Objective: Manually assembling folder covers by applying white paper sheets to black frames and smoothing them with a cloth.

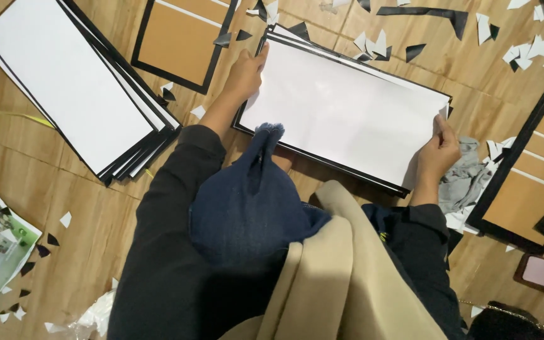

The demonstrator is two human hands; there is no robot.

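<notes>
A large white sheet (341,107) lies on a black-edged board (322,160) on the wooden floor in front of me. My left hand (247,72) presses on the sheet's upper left corner. At the lower right corner my right hand (439,151) pinches the sheet's edge between thumb and fingers. Both arms wear dark sleeves, and a dark blue cloth (250,208) lies over my lap below the board.
A stack of white, black-edged boards (77,88) lies at the left. Black frames with brown panels lie at the top (181,41) and right (527,182). Black and white paper scraps (524,50) litter the floor. A grey rag (464,176) sits by my right hand.
</notes>
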